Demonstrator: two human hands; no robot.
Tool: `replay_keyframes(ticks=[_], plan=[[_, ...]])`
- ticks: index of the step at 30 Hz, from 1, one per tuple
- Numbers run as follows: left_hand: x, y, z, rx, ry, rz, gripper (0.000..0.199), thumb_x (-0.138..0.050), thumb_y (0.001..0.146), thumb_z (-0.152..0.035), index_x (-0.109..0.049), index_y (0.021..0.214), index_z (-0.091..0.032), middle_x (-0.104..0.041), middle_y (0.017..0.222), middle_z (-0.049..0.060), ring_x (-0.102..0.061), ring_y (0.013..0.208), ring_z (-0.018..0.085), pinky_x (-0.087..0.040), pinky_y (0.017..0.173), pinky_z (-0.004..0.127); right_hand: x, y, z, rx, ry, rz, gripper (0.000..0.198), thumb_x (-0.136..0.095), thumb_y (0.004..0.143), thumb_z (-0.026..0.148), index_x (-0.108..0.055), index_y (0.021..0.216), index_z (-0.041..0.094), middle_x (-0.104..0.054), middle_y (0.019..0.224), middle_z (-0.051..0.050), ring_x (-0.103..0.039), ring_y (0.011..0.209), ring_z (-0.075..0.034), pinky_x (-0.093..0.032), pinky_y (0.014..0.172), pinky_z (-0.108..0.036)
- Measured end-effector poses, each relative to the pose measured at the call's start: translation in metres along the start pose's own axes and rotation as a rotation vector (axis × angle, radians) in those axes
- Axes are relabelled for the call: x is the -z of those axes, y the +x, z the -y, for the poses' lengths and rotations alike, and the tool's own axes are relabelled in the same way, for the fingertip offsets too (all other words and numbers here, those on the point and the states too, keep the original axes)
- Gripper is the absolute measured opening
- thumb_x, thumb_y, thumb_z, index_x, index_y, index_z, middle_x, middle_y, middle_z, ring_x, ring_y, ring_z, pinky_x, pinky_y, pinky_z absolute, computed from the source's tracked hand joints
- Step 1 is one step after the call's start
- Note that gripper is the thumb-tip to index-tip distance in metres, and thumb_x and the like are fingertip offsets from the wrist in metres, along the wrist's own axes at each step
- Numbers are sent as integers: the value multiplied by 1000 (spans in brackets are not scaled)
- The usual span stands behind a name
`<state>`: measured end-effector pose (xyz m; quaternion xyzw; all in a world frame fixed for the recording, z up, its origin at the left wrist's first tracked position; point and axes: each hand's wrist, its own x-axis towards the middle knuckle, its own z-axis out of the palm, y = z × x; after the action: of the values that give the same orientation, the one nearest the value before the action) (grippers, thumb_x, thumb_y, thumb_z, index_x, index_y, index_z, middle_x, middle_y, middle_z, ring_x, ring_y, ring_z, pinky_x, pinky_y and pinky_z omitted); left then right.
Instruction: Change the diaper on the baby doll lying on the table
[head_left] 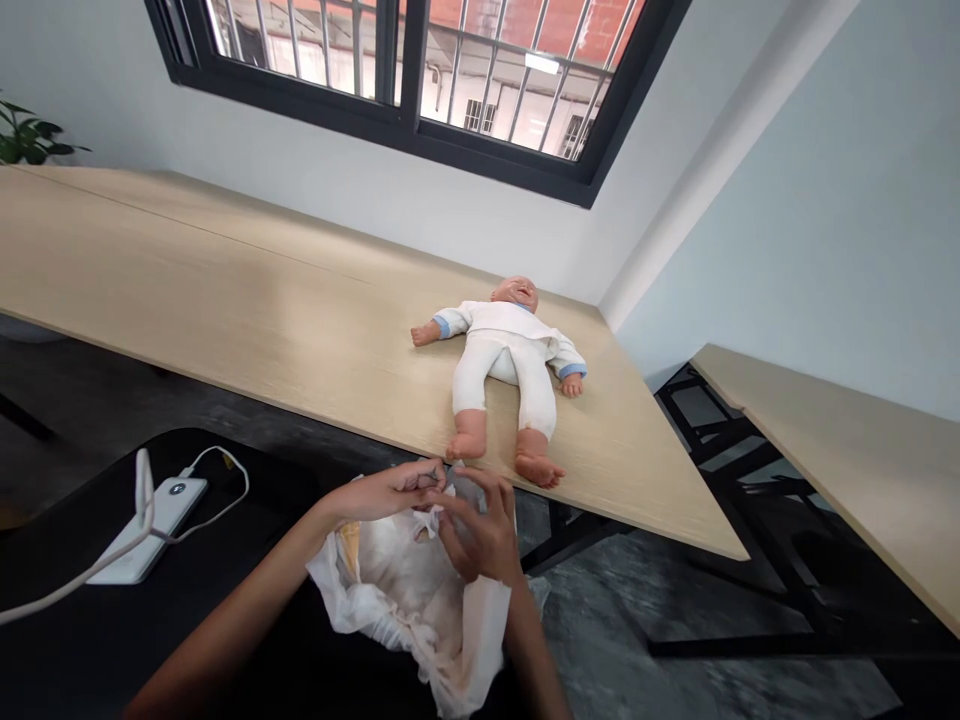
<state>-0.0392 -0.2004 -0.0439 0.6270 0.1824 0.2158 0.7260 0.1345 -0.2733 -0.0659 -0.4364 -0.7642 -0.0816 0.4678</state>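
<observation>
While your left hand [397, 487] bends its fingers in at the upper edge of the white diaper [397, 570], your right hand [487, 530] curves over that edge from the other side, its fingers bent and apart. Both touch it, but whether either one pinches the material is hidden, so I cannot tell. The diaper sits on your lap, nearer you than the feet of the doll [506, 340], probably so that your lap takes its weight and both hands can work its edge. It gapes upward like a pouch, crumpled lining showing; what its folds may hold cannot be made out. The doll lies on its back on the table [300, 340], feet toward you, arms out, in white clothes [469, 380] with blue cuffs [444, 326]; lying flat likely keeps it steady. Left of the doll and nearer you, a black chair [262, 500] bears a white power bank [176, 505] with a cable [45, 607]. Beyond the doll's head is a window [409, 70]; to the doll's right stands a second table [840, 440].
</observation>
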Motion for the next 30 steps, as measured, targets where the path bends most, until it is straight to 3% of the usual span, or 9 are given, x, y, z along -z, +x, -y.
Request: replay_keyframes(ticks=[5, 8, 10, 13, 20, 26, 30], plan=[[1, -3, -7, 13, 9, -3, 33, -65, 82, -44, -48, 87, -16, -47, 79, -2, -46, 73, 11, -38, 66, 24, 8, 4, -8, 30, 8, 12, 20, -55, 88, 14, -68, 96, 27, -66, 100, -2, -57, 101, -18, -45, 89, -37], [1, -4, -11, 24, 65, 5, 40, -76, 72, -39, -46, 87, -17, -50, 83, -2, -50, 77, 12, -40, 68, 25, 14, 5, -13, -25, 65, 38, 15, -56, 89, 17, -67, 95, 25, -69, 92, -1, -61, 95, -18, -46, 86, -36], [0, -4, -12, 29, 156, -27, 41, -79, 68, -36, -47, 85, -17, -51, 82, -2, -52, 78, 13, -41, 68, 24, 18, 5, -13, -106, 150, 38, 11, -59, 88, 19, -68, 93, 23, -70, 89, -2, -63, 92, -18, -48, 85, -36], [-4, -3, -13, 28, 246, -63, 32, -73, 75, -40, -51, 80, -16, -53, 78, -2, -52, 74, 13, -40, 66, 24, 21, 5, -9, -301, 323, 9, 9, -60, 88, 23, -68, 90, 20, -70, 89, -3, -64, 87, -17, -50, 80, -32], [-6, -5, -18, 18, 204, -78, 30, -66, 82, -42, -55, 79, -14, -57, 70, -1, -52, 64, 11, -40, 59, 22, 12, 4, 3, -812, 716, -20, 24, -66, 82, 40, -64, 83, 15, -68, 80, -4, -62, 72, -15, -49, 67, -25], [-2, -3, -14, 20, 212, -73, 35, -62, 83, -48, -55, 85, -14, -55, 74, 0, -52, 66, 12, -42, 61, 23, -1, 9, 9, -1015, 1022, -113, 33, -69, 77, 45, -55, 82, 16, -62, 70, 0, -55, 58, -10, -45, 55, -21], [-4, -1, -12, 72, 316, -60, 39, -65, 78, -52, -55, 81, -14, -48, 70, -2, -45, 63, 11, -37, 56, 21, -11, 5, 10, -1067, 1068, -110, 36, -67, 77, 50, -50, 87, 19, -59, 71, 2, -52, 58, -10, -43, 54, -20]])
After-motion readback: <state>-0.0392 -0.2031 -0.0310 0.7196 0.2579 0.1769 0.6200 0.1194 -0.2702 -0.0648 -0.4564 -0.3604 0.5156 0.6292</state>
